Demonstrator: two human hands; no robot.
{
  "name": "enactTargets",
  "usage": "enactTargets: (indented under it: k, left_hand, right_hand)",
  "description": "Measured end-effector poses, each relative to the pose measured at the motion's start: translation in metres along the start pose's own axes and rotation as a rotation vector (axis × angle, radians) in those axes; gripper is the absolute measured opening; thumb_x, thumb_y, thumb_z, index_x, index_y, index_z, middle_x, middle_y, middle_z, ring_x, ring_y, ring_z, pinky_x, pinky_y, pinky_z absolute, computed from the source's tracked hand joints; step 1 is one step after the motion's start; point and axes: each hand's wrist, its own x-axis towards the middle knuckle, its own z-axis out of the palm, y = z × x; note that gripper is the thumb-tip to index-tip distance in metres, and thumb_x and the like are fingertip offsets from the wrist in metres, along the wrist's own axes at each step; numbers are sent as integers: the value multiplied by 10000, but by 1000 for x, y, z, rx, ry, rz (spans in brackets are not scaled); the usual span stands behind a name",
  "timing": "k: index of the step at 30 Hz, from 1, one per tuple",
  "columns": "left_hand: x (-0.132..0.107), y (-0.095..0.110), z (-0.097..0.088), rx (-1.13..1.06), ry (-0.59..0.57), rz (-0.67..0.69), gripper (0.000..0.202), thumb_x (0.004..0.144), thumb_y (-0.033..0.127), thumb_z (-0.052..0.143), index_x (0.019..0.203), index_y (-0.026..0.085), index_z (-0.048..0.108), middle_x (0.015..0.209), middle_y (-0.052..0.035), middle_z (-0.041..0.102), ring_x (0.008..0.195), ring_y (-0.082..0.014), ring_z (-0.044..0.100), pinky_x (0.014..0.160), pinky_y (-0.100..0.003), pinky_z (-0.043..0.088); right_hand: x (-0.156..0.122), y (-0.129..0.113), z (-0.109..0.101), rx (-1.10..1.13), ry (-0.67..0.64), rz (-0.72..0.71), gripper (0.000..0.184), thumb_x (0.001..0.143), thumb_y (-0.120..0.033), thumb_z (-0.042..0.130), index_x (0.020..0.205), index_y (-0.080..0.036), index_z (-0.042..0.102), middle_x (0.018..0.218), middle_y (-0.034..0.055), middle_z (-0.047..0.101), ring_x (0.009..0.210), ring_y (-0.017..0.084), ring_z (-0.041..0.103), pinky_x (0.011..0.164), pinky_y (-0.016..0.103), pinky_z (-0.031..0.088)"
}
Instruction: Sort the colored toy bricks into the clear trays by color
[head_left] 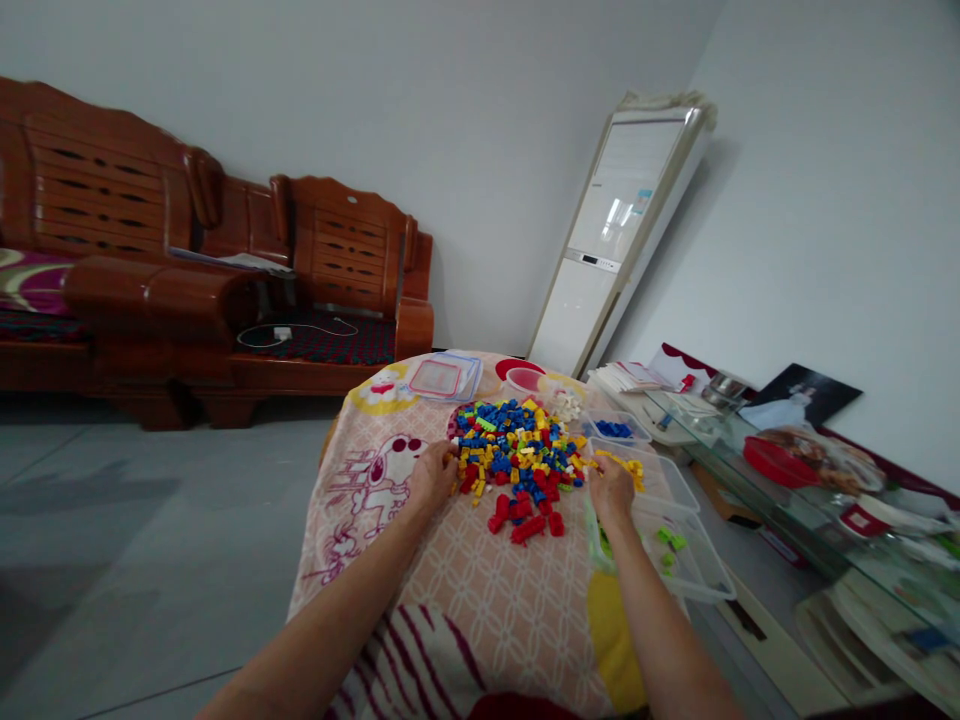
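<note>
A heap of small red, blue, yellow and green building bricks [517, 455] lies on a round table under a pink cartoon cloth [375, 470]. My left hand [433, 473] rests at the heap's left edge, fingers curled with a yellow brick at its fingertips. My right hand [611, 485] sits at the heap's right edge beside a clear tub with yellow bricks [664, 480], fingers closed on something small I cannot make out. A clear tub with green bricks [694, 560] lies nearer me, and one with blue bricks [616, 428] stands farther back.
Clear lids [442, 378] and a red-rimmed tub [525, 380] sit at the table's far side. A wooden sofa [202, 270] stands left, a tall white air conditioner [611, 230] leans at the back wall, and a cluttered glass shelf [795, 470] runs along the right.
</note>
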Motion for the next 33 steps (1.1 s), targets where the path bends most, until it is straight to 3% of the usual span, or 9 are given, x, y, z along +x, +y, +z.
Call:
enactTargets:
  k: [3, 6, 10, 14, 18, 22, 27, 33]
  left_hand:
    - [0, -1, 1, 3, -20, -9, 256, 765, 156, 476, 953, 179, 647, 1056, -65, 664, 981, -187, 596, 890, -283, 435]
    - [0, -1, 1, 15, -19, -12, 256, 764, 152, 480, 957, 183, 645, 1058, -61, 665, 973, -182, 596, 892, -281, 433]
    - [0, 0, 0, 11, -9, -2, 264, 761, 152, 482, 962, 177, 651, 1083, -74, 663, 988, -190, 598, 904, -292, 433]
    - [-1, 1, -1, 5, -9, 1, 267, 766, 158, 482, 970, 174, 652, 1106, -78, 659, 1029, -197, 591, 924, -294, 427]
    - [-1, -1, -2, -4, -9, 6, 267, 764, 163, 485, 969, 169, 655, 1083, -78, 666, 1004, -193, 598, 907, -286, 433]
    - [-1, -3, 0, -18, 10, 13, 263, 761, 165, 492, 965, 169, 657, 1090, -81, 663, 1016, -195, 595, 914, -291, 429]
    - [-1, -3, 0, -19, -2, -2, 260, 755, 144, 491, 956, 176, 654, 1102, -77, 660, 1022, -190, 592, 919, -289, 427]
    - [-1, 2, -3, -17, -13, -8, 260, 750, 141, 492, 949, 170, 657, 1102, -84, 659, 1029, -192, 589, 922, -289, 426]
  right_hand:
    - [17, 18, -13, -49, 66, 91, 325, 767, -134, 480, 986, -107, 719, 904, 151, 703, 855, 250, 622, 802, 350, 436]
    - [20, 18, -15, -70, 85, 96, 323, 775, -122, 474, 987, -86, 714, 944, 168, 687, 923, 259, 599, 859, 371, 418]
    - [0, -12, 5, -15, 16, -79, 248, 809, -152, 502, 908, -157, 729, 1014, 107, 677, 999, 222, 572, 923, 336, 403]
    - [-28, -51, 31, 64, -66, -280, 217, 845, -193, 522, 863, -181, 737, 1141, 122, 623, 1080, 234, 537, 967, 361, 390]
    - [-46, -74, 50, 78, -154, -373, 166, 801, -206, 598, 892, -197, 736, 1275, 121, 544, 1193, 268, 456, 1027, 414, 335]
    - [-52, -83, 67, 27, -176, -353, 141, 724, -175, 658, 841, -184, 735, 1311, 134, 515, 1233, 306, 402, 1045, 457, 302]
    - [-51, -82, 82, 15, -110, -346, 147, 772, -139, 585, 786, -175, 727, 1256, 144, 557, 1173, 282, 447, 1019, 431, 334]
    - [-46, -76, 72, 168, -89, -297, 258, 821, -118, 462, 840, -154, 717, 1186, 150, 610, 1127, 235, 517, 1015, 392, 360]
